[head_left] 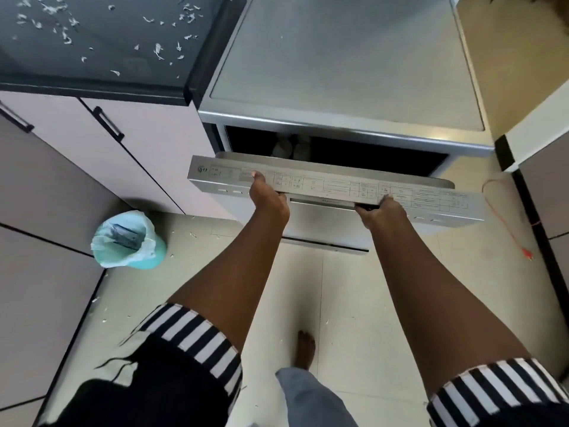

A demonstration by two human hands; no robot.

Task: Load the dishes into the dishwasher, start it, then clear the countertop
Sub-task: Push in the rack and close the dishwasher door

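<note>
Hands grip the silver dishwasher door (pixel 323 183), tilted partly open: left hand (pixel 268 200) and right hand (pixel 381 211) curl fingers under its handle recess. Dishes inside are barely visible. Judging by this, closing or opening comes next; starting needs the door shut.

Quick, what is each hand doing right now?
Left hand: closed on the top edge of the dishwasher door, thumb on top.
Right hand: gripping the same door edge.
</note>
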